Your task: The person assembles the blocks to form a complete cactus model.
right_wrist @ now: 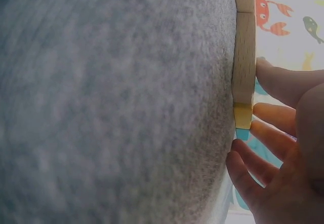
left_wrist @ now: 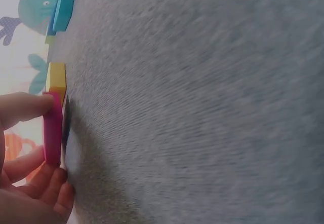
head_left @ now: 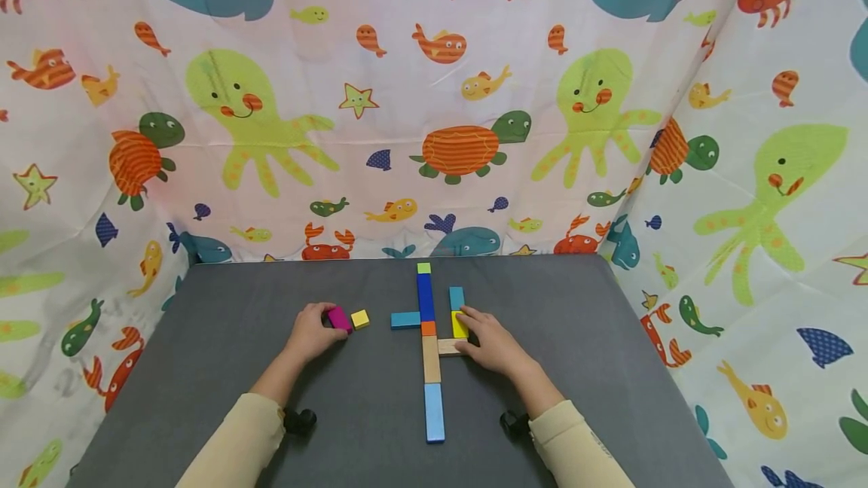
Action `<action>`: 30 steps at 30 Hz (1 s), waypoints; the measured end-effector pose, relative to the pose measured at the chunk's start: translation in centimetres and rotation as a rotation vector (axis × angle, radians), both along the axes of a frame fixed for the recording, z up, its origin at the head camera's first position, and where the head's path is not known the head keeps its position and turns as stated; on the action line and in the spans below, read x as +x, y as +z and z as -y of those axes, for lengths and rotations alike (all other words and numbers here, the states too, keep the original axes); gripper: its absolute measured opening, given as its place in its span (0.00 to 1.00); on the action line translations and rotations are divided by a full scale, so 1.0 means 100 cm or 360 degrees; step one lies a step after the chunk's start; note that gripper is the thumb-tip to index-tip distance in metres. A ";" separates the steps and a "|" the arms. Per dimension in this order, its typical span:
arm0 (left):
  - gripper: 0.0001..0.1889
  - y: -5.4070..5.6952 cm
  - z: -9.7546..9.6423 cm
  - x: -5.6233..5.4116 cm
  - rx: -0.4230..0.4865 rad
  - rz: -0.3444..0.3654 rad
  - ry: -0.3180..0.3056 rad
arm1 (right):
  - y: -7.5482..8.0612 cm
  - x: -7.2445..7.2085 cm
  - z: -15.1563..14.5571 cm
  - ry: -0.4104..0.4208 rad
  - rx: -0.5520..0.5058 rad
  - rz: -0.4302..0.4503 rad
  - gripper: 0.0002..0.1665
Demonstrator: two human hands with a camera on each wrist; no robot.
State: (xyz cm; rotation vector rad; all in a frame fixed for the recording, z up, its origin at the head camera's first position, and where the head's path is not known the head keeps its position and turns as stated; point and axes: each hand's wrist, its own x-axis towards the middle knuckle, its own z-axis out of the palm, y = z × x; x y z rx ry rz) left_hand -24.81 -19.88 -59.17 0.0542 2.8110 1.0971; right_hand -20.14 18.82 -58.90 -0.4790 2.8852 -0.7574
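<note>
My left hand [head_left: 313, 333] pinches a magenta block [head_left: 339, 319] between thumb and fingers, close over the grey table. Just right of that block sits a small yellow cube [head_left: 360, 319]. On the other side, my right hand [head_left: 498, 346] rests at a short side branch of blocks. Its thumb [right_wrist: 271, 77] touches a plain wooden block [right_wrist: 244, 57], and a fingertip lies against a yellow block [right_wrist: 243, 113]. A teal block [head_left: 456, 297] extends beyond the yellow one. The right fingers are loosely extended.
A column of blocks runs up the table's middle: light blue [head_left: 434, 413], plain wood [head_left: 431, 358], orange [head_left: 429, 328], dark blue [head_left: 425, 297] and green [head_left: 423, 268]. A teal block [head_left: 405, 320] sticks out on its left. A sea-animal curtain [head_left: 380, 172] hangs behind the grey table [head_left: 224, 352].
</note>
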 end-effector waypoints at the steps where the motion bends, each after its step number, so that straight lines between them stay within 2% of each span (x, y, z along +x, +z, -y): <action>1: 0.34 0.000 0.000 -0.002 0.0009 0.0001 0.0004 | 0.000 0.000 0.000 0.0003 -0.0005 -0.0005 0.38; 6: 0.35 0.001 -0.001 -0.009 0.0060 0.0012 0.0027 | 0.001 0.001 0.000 0.0006 -0.0007 0.0002 0.38; 12: 0.34 0.009 -0.009 -0.020 -0.0015 -0.0024 -0.0007 | 0.000 -0.001 0.001 -0.0002 -0.0008 -0.0010 0.38; 19: 0.35 0.019 -0.016 -0.024 -0.0017 -0.0048 0.0049 | -0.001 -0.002 0.001 0.0011 -0.0023 -0.0010 0.38; 21: 0.35 0.022 -0.020 -0.025 0.0002 -0.0058 0.0021 | -0.001 -0.001 0.001 0.0014 -0.0020 -0.0004 0.38; 24: 0.35 0.024 -0.029 -0.028 0.0023 -0.0081 -0.0084 | -0.001 -0.001 0.001 0.0020 -0.0016 -0.0007 0.38; 27: 0.35 0.024 -0.040 -0.033 0.0037 -0.0095 -0.0192 | -0.001 -0.001 0.000 0.0031 -0.0025 -0.0020 0.38; 30: 0.35 0.022 -0.051 -0.038 0.0040 -0.0087 -0.0247 | -0.002 -0.002 -0.002 0.0033 -0.0020 -0.0023 0.38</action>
